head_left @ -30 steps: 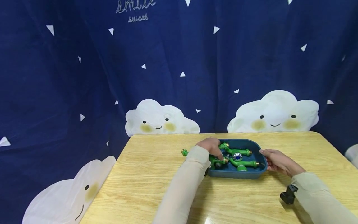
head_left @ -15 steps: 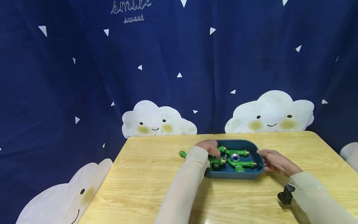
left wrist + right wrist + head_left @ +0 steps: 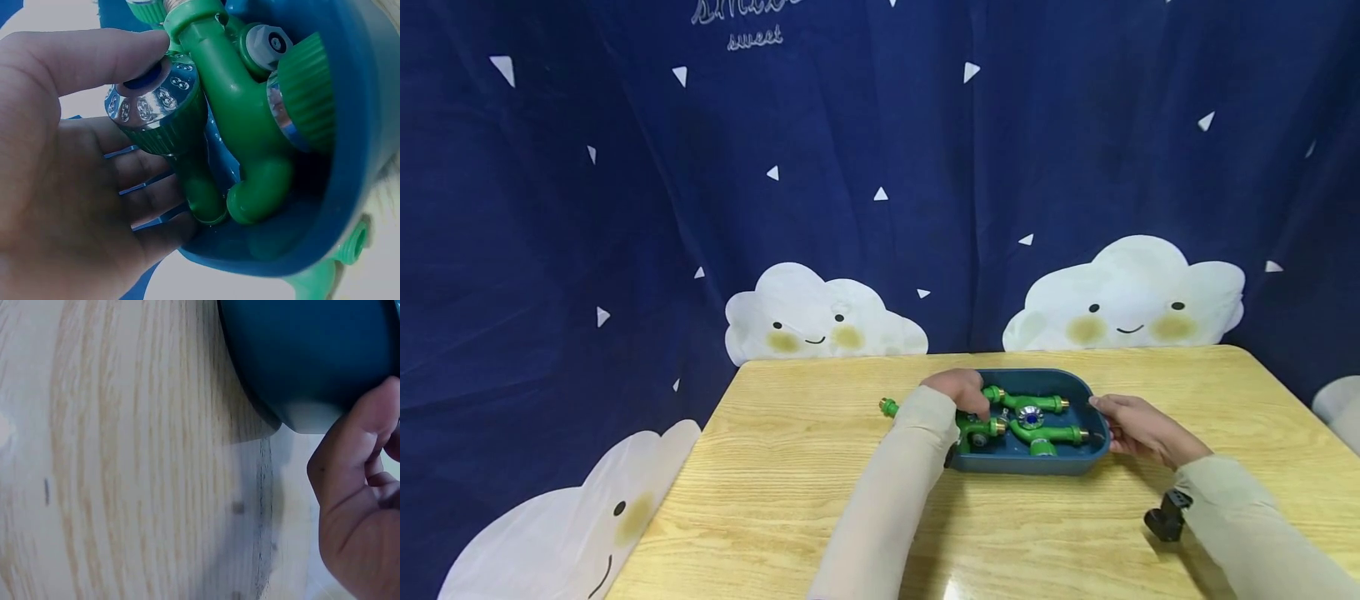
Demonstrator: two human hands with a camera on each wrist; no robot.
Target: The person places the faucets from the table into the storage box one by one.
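A dark blue plastic tub [image 3: 1037, 467] holds several green faucets with brass threaded ends. My left hand [image 3: 958, 390] reaches into the tub's left end. In the left wrist view, its thumb lies on the blue-centred chrome knob of a green faucet [image 3: 162, 115], and the other fingers curl around behind it. Beside that stands another green faucet [image 3: 237, 106] with a ribbed handle, against the tub wall. My right hand [image 3: 1150, 433] pinches the rim at the tub's right end, thumb on top. Two more faucets, one with a blue-centred knob [image 3: 1030, 417], lie in the tub's right half.
Outside the tub, a green faucet [image 3: 888, 407] lies on the wooden table [image 3: 790, 475], partly hidden by my left sleeve. A navy curtain [image 3: 820, 125] with cloud prints hangs behind the table's far edge. A small black camera [image 3: 1168, 515] hangs at my right wrist.
The head view has shifted slightly. Both hands keep about the same places on the tub and in it, and the faucets lie as before.
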